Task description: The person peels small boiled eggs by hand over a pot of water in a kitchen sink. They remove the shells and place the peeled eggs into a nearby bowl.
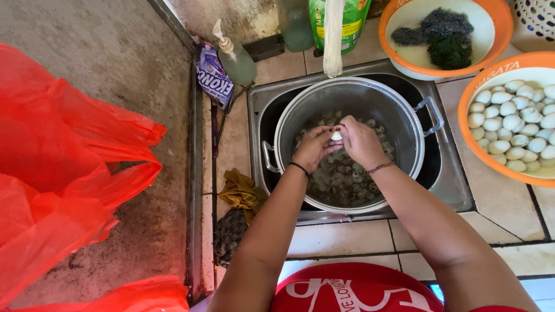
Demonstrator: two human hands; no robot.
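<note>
Over the steel pot [352, 98], the left hand [313, 147] and right hand [359, 140] meet, each grip closed on a small white egg [336, 136] pinched between their fingertips, above the speckled eggs [341, 179] inside.

Around the sink: bags, bottles and bowls

Red plastic bags [63, 173] fill the left of the frame on a grey floor [115, 52]. At top centre a pump bottle [236, 58] leans beside a blue sachet [213, 74], with a green bottle [341, 20] just right of them. An orange-rimmed bowl [491, 40] with dark scouring pads [442, 34] sits at upper right; below it, another orange bowl [471, 133] holds peeled white eggs [514, 124]. A yellow rag [241, 193] lies lower centre.
</note>
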